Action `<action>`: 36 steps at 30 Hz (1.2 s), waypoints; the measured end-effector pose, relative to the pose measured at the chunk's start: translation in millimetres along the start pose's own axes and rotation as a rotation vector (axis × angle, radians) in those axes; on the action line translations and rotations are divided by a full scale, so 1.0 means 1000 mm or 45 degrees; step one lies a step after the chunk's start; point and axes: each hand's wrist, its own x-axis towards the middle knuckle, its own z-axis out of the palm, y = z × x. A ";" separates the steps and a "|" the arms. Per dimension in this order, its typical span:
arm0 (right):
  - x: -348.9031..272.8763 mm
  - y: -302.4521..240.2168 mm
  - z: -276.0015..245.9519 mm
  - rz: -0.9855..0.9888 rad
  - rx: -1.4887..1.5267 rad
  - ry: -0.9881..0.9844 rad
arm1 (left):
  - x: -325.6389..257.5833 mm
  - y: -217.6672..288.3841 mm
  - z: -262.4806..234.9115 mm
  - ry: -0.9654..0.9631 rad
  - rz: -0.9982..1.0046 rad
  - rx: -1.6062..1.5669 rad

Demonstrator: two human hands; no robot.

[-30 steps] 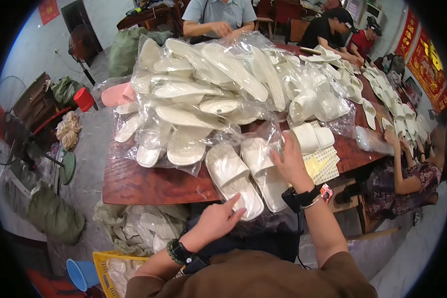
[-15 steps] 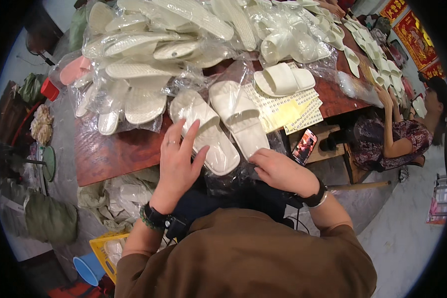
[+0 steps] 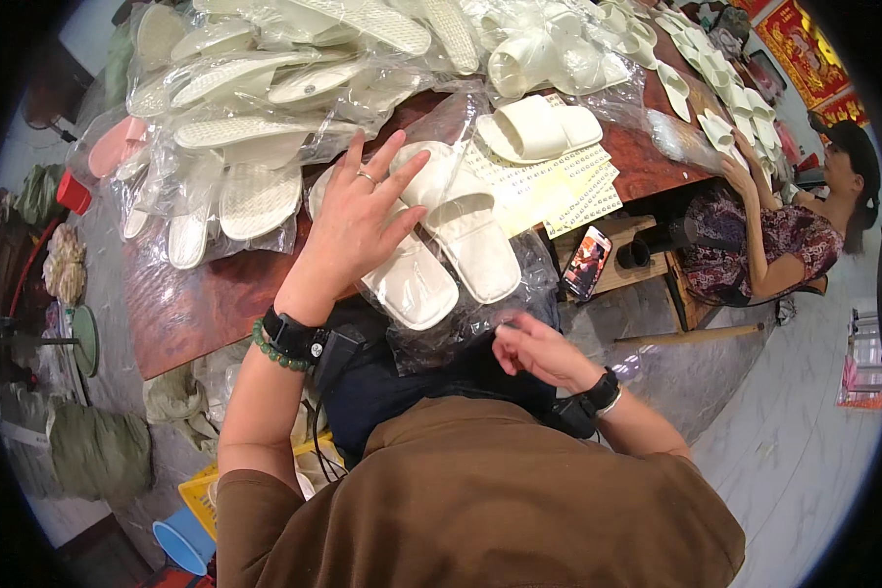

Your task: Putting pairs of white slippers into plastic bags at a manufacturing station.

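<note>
A pair of cream slide slippers [image 3: 480, 250] lies side by side in a clear plastic bag [image 3: 431, 345] at the table's front edge. Over the left slipper [image 3: 414, 289] my left hand [image 3: 363, 220] spreads its fingers, covering part of its strap; whether it presses down cannot be told. My right hand [image 3: 544, 353] is just off the bag's lower right side, fingers loosely bent and apart, with nothing visible in them. Behind the pair, a single cream slipper [image 3: 539, 132] sits on printed sticker sheets [image 3: 559, 191].
Bagged cream slippers [image 3: 255, 88] pile up across the reddish-brown table [image 3: 201, 309], a pink one [image 3: 118, 147] at their left. A phone [image 3: 588, 263] lies on a wooden stool [image 3: 629, 269] to the right. Beyond it a seated person [image 3: 755, 230] handles slippers.
My left hand has moved up and further over the left slipper. My right hand has come off the right slipper's toe and moved nearer my body. The view has shifted slightly.
</note>
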 end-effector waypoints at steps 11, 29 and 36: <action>-0.007 0.000 0.011 -0.190 0.844 0.030 | 0.005 -0.017 0.019 -0.233 -0.082 -0.184; 0.063 -0.060 0.038 -1.376 -1.574 0.415 | 0.004 -0.026 0.008 -0.029 -0.363 -0.974; 0.101 -0.106 0.067 -1.162 -1.827 0.337 | -0.002 -0.022 0.006 0.046 -0.312 -1.034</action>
